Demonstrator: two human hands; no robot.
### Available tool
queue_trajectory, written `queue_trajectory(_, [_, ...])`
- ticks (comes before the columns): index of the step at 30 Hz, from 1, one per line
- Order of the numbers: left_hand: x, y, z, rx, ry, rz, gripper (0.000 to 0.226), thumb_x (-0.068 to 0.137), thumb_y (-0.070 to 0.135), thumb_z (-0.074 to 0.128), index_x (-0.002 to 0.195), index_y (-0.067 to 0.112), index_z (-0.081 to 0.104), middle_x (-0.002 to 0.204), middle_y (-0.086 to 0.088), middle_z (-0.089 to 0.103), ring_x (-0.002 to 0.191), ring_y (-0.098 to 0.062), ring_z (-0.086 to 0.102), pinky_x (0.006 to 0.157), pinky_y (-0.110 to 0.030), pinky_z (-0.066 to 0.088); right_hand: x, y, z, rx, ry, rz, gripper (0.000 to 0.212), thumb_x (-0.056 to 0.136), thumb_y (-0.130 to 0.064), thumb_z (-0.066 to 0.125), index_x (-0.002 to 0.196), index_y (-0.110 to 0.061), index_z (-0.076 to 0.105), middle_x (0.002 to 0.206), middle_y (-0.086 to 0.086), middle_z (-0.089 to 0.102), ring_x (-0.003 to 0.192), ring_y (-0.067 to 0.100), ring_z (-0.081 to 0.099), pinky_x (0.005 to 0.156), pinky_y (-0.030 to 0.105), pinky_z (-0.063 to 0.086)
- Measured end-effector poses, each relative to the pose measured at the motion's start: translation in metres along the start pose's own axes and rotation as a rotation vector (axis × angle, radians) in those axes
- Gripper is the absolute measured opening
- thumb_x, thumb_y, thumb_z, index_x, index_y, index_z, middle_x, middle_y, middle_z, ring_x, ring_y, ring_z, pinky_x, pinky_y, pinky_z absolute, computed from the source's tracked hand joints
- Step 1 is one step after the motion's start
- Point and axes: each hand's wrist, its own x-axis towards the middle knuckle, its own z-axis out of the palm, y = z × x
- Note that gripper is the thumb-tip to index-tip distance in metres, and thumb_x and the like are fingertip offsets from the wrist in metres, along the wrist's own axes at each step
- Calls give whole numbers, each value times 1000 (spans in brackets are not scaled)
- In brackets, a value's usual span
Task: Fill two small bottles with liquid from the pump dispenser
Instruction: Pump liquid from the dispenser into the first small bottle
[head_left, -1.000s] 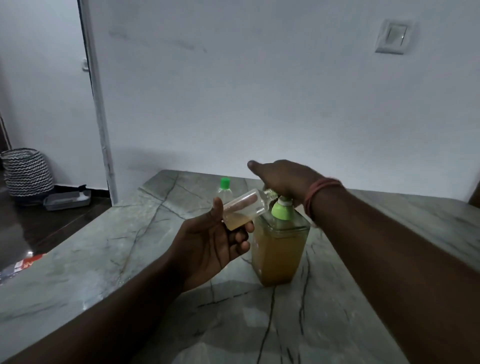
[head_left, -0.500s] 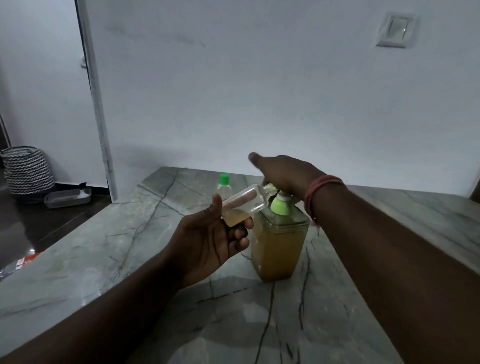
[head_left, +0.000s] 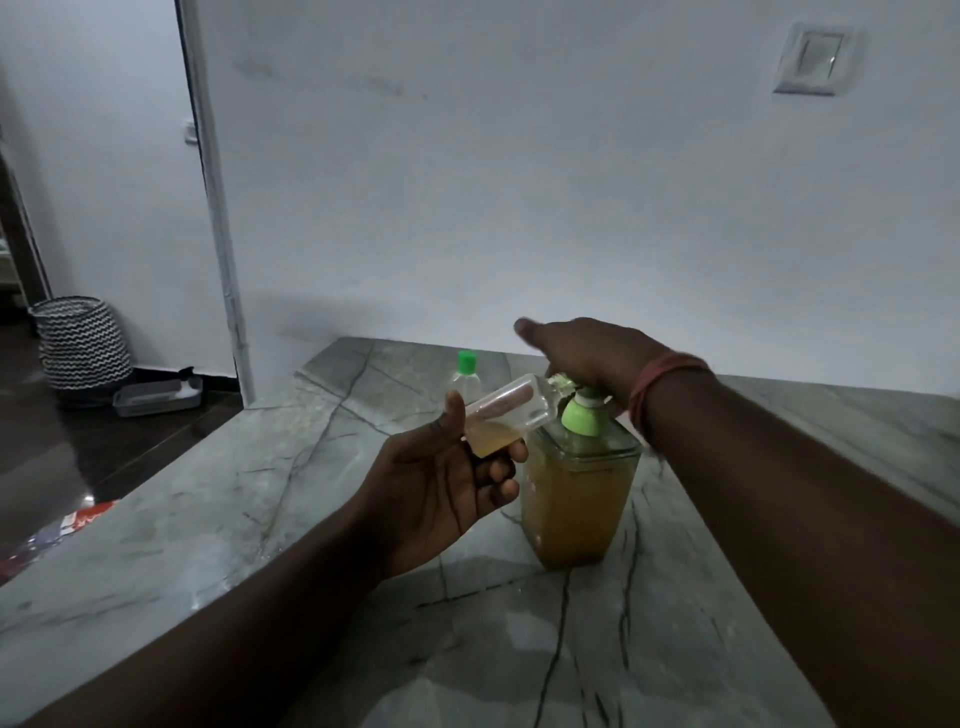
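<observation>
Pressing the pump dispenser (head_left: 576, 483) head, the right hand (head_left: 587, 353) lies flat; the left hand (head_left: 441, 483) grips a tilted small bottle (head_left: 506, 413) at its spout, where misalignment could spill liquid.

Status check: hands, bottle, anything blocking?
Left hand holds open small bottle, tilted, mouth at pump spout, amber liquid pooled low. Right hand on pump dispenser head. Green-capped bottle upright behind. No obstruction seen.

no readable text, labels, brands or numbers on anything in view
</observation>
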Motion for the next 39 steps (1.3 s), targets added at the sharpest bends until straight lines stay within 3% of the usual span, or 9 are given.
queue_trajectory(2, [0,-2,0,-5,7,4,70,89,47,70,145,10,51,99,-16,62,77,-17,59,77,-31,55,2,4,2,46,-3,15,60,95,-58,27,135,-18,48,137,10,51,116,30,51,95,37,40])
queue_trajectory(9, [-1,-2,3,2,24,5,72,83,48,76,141,11,55,97,-16,62,76,-16,59,75,-30,56,-4,-3,-3,-63,-62,15,57,98,-52,27,140,-15,42,143,12,43,122,30,47,93,35,37])
queue_trajectory(13, [-1,-1,2,6,16,13,69,86,48,72,142,11,55,98,-15,62,76,-16,59,75,-30,56,-6,-8,-6,-93,-115,16,57,96,-54,36,139,-17,43,140,14,46,101,29,52,76,35,41])
queue_trajectory(17, [1,-1,0,6,7,-2,67,86,48,73,139,10,58,98,-16,63,77,-16,59,75,-30,56,-2,0,-1,17,-50,19,62,97,-57,24,141,-17,40,143,11,44,116,31,49,93,37,38])
queue_trajectory(21, [2,-3,-2,0,7,-5,69,85,47,74,141,11,56,97,-15,63,76,-15,59,76,-29,56,-3,-1,-2,-40,-49,13,60,99,-53,23,140,-14,42,142,12,45,109,25,50,88,33,35])
queue_trajectory(25, [1,-1,-1,5,7,-6,65,87,46,73,140,12,57,98,-15,64,77,-15,60,76,-30,56,-5,-7,-5,-147,-63,-2,58,99,-52,25,142,-17,40,149,10,37,130,30,40,101,34,34])
queue_trajectory(30, [1,-1,-4,26,-15,-11,63,91,46,68,143,12,54,100,-14,64,79,-15,60,78,-30,55,-5,-1,-2,3,-34,19,55,97,-54,30,134,-18,48,124,13,59,92,25,58,77,30,40])
queue_trajectory(34, [1,-2,-3,14,-1,-2,65,89,45,71,141,11,56,98,-15,64,78,-16,60,77,-30,55,-4,-1,-2,-40,-64,-22,47,102,-40,27,135,-12,46,140,12,46,114,27,51,87,30,34])
queue_trajectory(39, [-1,-1,0,-4,5,-7,66,87,44,74,141,11,56,99,-16,63,77,-16,60,76,-30,56,-9,-7,-8,-56,-101,12,54,100,-48,29,141,-15,41,147,10,39,128,28,43,97,32,34])
